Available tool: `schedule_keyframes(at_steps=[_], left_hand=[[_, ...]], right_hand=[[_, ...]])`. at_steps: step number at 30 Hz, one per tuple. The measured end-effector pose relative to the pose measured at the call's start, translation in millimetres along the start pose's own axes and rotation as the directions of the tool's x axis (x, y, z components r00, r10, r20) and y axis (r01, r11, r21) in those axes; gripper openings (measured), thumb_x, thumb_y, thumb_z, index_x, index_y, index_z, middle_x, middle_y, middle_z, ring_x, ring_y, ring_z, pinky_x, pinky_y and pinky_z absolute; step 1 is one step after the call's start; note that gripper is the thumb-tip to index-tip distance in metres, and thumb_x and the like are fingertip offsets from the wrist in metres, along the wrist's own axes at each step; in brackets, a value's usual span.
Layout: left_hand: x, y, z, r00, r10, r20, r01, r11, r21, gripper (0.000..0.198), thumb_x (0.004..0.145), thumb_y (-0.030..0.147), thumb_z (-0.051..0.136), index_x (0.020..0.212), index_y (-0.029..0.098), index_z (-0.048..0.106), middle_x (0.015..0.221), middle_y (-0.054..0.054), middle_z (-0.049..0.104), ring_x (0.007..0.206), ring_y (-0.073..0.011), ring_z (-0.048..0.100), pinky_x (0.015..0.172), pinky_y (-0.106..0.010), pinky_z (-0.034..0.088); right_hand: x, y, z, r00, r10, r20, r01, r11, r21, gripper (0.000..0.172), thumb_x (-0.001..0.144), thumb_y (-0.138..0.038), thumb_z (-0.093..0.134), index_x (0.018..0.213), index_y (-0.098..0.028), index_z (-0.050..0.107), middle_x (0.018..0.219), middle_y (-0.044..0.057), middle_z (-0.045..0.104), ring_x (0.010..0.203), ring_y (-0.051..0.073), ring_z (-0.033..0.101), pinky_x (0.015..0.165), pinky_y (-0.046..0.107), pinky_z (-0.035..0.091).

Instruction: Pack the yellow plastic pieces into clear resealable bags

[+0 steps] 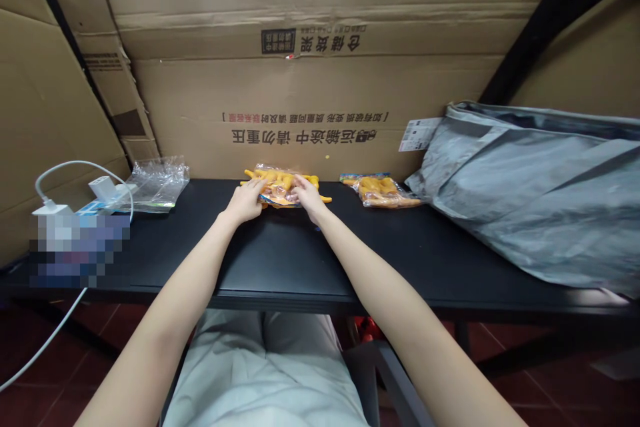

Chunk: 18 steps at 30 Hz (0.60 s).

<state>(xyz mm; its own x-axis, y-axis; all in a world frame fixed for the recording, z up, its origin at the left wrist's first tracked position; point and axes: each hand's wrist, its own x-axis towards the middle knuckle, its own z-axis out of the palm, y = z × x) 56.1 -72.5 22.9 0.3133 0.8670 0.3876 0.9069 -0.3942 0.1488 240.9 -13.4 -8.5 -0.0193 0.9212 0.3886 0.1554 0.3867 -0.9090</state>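
At the back of the black table, against the cardboard, a see-through plastic packet of yellow, rubbery-looking pieces (280, 181) lies between my hands. Some yellow ends stick out past its sides. My left hand (247, 200) grips the packet's left side, its fingertips on the plastic. On the right side, my right hand (307, 196) holds it with the fingers bent over the top; the thumbs are mostly hidden. A similar packet of yellow pieces (377, 191) rests to the right, apart from both hands. What kind of pieces these are, I cannot tell.
A large grey fabric bag (520, 193) fills the table's right end. Crumpled see-through wrappers (159, 185) lie at the left, beside a white charger (103, 188) and a white cable (70, 307). Cardboard (310, 87) walls the back and sides. Something red (367, 329) shows under the table.
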Motion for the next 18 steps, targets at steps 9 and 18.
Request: schedule_keyframes(at_steps=[9, 18], left_hand=[[3, -3, 5.1, 0.995, -0.081, -0.052, 0.080, 0.997, -0.008, 0.048, 0.085, 0.016, 0.045, 0.129, 0.035, 0.053, 0.137, 0.000, 0.052, 0.129, -0.0233, 0.042, 0.096, -0.043, 0.042], [4, 1, 1.5, 0.974, -0.127, -0.185, 0.123, 0.992, -0.031, 0.041, 0.078, 0.008, 0.047, 0.106, 0.028, 0.070, 0.123, -0.002, 0.063, 0.115, -0.0240, 0.051, 0.096, -0.042, 0.041]], right_hand=[[-3, -17, -10, 1.000, 0.005, 0.007, -0.006, 0.983, 0.183, 0.043, 0.072, -0.019, 0.042, 0.111, -0.023, 0.061, 0.123, 0.005, 0.060, 0.100, 0.019, 0.063, 0.088, 0.037, 0.050], [-22, -28, -8, 0.883, -0.415, 0.218, 0.460, 0.854, -0.241, 0.024, 0.080, -0.026, 0.057, 0.100, -0.026, 0.071, 0.119, 0.007, 0.064, 0.116, 0.023, 0.056, 0.101, 0.047, 0.040]])
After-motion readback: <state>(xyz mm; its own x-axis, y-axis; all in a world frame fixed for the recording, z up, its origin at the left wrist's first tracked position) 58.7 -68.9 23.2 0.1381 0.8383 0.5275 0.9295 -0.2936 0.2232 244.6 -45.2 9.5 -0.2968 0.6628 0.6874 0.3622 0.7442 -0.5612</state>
